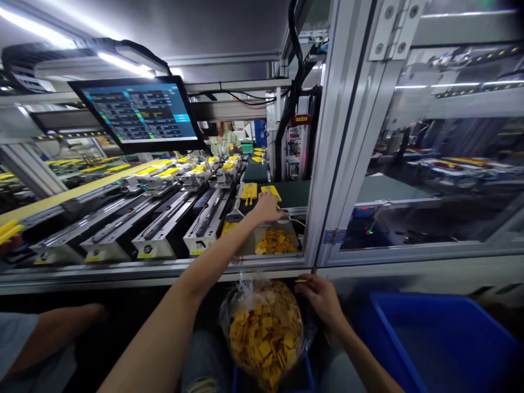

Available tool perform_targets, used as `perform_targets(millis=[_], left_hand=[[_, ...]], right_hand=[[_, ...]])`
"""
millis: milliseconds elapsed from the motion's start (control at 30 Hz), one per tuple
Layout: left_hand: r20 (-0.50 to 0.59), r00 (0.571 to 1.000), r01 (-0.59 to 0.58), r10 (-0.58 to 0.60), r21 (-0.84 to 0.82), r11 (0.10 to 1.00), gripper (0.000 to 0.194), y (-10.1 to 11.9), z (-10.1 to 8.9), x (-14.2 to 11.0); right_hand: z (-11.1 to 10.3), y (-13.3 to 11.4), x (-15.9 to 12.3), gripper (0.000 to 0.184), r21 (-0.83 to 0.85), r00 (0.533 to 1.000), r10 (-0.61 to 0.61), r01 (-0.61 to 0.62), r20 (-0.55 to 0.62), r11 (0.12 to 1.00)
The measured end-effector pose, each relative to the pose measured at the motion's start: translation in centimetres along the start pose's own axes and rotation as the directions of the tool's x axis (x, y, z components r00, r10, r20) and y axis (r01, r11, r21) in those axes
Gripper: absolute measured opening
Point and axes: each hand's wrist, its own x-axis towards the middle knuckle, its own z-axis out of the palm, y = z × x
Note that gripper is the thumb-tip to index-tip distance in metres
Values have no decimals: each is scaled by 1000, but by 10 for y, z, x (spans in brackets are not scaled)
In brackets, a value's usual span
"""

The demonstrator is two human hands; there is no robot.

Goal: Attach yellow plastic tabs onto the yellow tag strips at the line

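At the front edge of an assembly machine [164, 232], a blue bin [434, 344] sits low at right as a person's right hand [321, 300], fingers curled, pinches a thin yellow tag [301, 280] above a clear plastic bag [266, 327] packed with more. The left hand [266, 210], open and palm down, reaches over a metal tray [276, 241] of loose tags, near two yellow plates [257, 192] on a green bench [295, 194]. A co-worker [223, 143] stands beyond, beside a monitor [139, 112].
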Motion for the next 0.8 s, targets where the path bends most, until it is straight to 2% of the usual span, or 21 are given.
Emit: perform_targets(millis=[67,133,233,300,367,400,433,467,500,533,567,600,633,700,733,800], left_hand=[[-44,987,-150,152,42,988,54,2,-3,-19],[-83,961,-258,265,88,962,38,9,-7,-38],[-182,927,-335,328,-6,942,31,24,-21,-67],[-306,918,-323,252,-206,924,31,34,-33,-89],[-376,926,-207,13,-480,852,28,43,-41,-114],[-335,932,-113,-138,-631,767,24,48,-41,-128],[-225,937,-4,-266,-771,637,22,52,-39,-143],[-61,938,112,-340,-878,466,23,57,-34,-158],[129,930,231,-344,-933,275,26,62,-25,-174],[314,905,351,-288,-932,88,31,69,-14,-191],[468,861,464,-200,-883,-69,36,77,-1,-209],[584,805,561,-108,-807,-184,42,86,14,-226],[669,743,642,-25,-722,-258,47,97,28,-244],[771,631,751,89,-577,-321,52,119,54,-278],[798,589,784,132,-524,-331,53,130,64,-293],[819,542,818,191,-461,-343,54,150,78,-319]], right_hand=[[-10,-2,-4,40,20,998,-2,3,-55,1000],[-15,-10,-6,37,-17,992,-63,62,-113,998],[-19,-29,-7,31,-75,948,-230,219,-218,973],[-21,-42,-8,30,-62,937,-248,240,-247,969],[-23,-50,-9,32,28,954,-176,188,-242,982],[-24,-52,-11,36,89,964,-133,157,-230,984],[-25,-53,-12,43,145,971,-98,132,-219,981],[-25,-53,-14,49,190,976,-72,112,-208,975],[-25,-51,-16,51,220,979,-50,94,-197,971],[-25,-49,-18,50,243,982,-23,68,-186,968],[-25,-46,-20,48,262,984,11,36,-177,964],[-25,-43,-23,46,279,985,51,-2,-166,960],[-25,-39,-26,46,296,985,93,-46,-146,954],[-24,-32,-33,48,300,982,167,-134,-87,945],[-24,-29,-37,48,278,980,190,-167,-56,946],[-21,-23,-46,46,217,978,207,-203,0,955]])
